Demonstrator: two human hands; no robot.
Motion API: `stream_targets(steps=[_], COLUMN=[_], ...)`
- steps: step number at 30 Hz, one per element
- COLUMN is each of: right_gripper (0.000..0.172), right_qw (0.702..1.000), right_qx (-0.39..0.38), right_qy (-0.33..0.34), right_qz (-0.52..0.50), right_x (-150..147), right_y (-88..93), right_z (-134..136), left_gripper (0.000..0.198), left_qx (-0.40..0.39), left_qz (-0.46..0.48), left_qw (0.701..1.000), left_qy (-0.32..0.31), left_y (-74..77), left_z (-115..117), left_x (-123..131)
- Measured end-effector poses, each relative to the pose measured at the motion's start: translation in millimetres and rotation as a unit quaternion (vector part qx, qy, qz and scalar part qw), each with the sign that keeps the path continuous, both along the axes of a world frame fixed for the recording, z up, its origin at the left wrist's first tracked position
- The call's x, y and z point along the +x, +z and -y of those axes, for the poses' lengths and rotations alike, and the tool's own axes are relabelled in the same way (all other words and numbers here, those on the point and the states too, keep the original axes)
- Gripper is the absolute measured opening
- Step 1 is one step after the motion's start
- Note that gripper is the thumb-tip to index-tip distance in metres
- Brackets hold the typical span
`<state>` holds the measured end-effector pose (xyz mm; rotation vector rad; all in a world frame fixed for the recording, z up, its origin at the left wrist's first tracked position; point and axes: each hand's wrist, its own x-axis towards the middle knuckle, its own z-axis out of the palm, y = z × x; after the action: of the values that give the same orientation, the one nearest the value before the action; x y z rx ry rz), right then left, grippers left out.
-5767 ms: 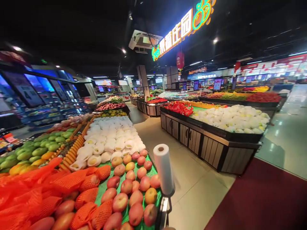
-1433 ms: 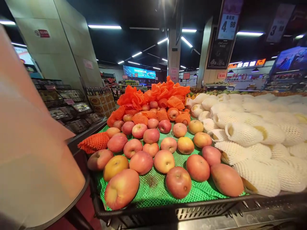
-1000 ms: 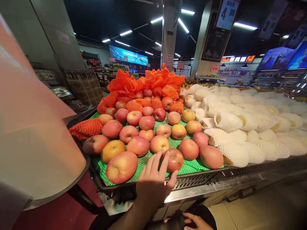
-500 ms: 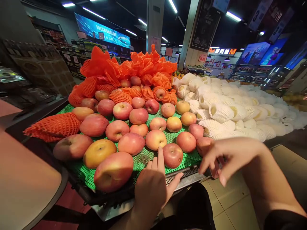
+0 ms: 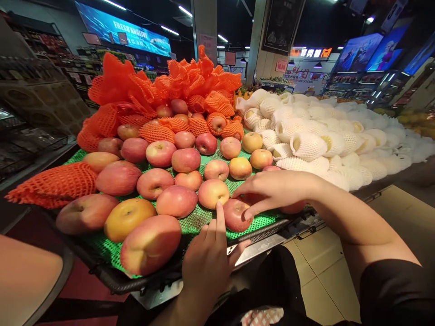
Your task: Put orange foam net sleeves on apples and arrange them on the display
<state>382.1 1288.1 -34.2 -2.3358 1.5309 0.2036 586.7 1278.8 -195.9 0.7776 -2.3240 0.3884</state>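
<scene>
My left hand (image 5: 207, 258) is palm down at the tray's front edge, fingers stretched out. Its index fingertip meets the lower side of a yellow-red apple (image 5: 211, 193). From the right, my right hand (image 5: 277, 192) arches over a red apple (image 5: 234, 216), thumb by that apple's right side and fingers behind its top. The fingers are apart, and whether they press on the fruit is hard to tell. Several more apples lie around on a green mesh mat (image 5: 199, 220), among them a large red one (image 5: 151, 246) and a yellow one (image 5: 129, 218).
Apples in orange foam nets (image 5: 118, 90) are heaped at the back, and one netted apple (image 5: 61, 183) lies at the left. White-netted fruit (image 5: 311, 145) fills the right side. A black tray rim (image 5: 136, 286) borders the front. A pale rounded panel (image 5: 27, 280) stands at lower left.
My right hand has moved left, from beside the tray's right front to over the red apple. My left index finger stays at the yellow-red apple. The whole view has shifted slightly.
</scene>
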Motion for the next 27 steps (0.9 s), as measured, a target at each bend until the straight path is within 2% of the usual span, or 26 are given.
stream_targets(steps=[3, 6, 9, 13, 19, 23, 27], right_gripper=[0.049, 0.066, 0.076, 0.077, 0.079, 0.082, 0.085], right_qw=[0.998, 0.992, 0.989, 0.992, 0.995, 0.996, 0.995], right_qx=[-0.054, -0.092, -0.107, -0.081, 0.018, 0.01, 0.017], right_qy=[-0.011, -0.026, -0.037, -0.057, -0.061, -0.059, -0.065], right_qz=[-0.031, -0.077, -0.098, -0.077, -0.078, -0.074, -0.079], right_x=[1, 5, 10, 15, 19, 15, 16], right_y=[-15.8, -27.9, -33.3, -28.5, -17.5, -12.2, -7.3], right_z=[-6, 2, 14, 26, 40, 41, 35], left_gripper=[0.083, 0.09, 0.095, 0.096, 0.085, 0.085, 0.088], left_qx=[-0.015, -0.025, -0.025, -0.026, 0.03, 0.026, 0.024], left_qz=[-0.003, 0.0, 0.001, 0.006, 0.018, 0.015, 0.014], left_qw=[1.0, 0.999, 0.999, 0.999, 0.998, 0.998, 0.998], left_qy=[0.012, 0.03, 0.039, 0.047, 0.055, 0.055, 0.055], left_y=[2.7, 2.9, 1.1, -0.5, 2.5, 5.1, 1.4], left_z=[-1, -2, -2, -2, -3, -4, -2], left_x=[-1, -2, -2, -3, -3, -2, -7])
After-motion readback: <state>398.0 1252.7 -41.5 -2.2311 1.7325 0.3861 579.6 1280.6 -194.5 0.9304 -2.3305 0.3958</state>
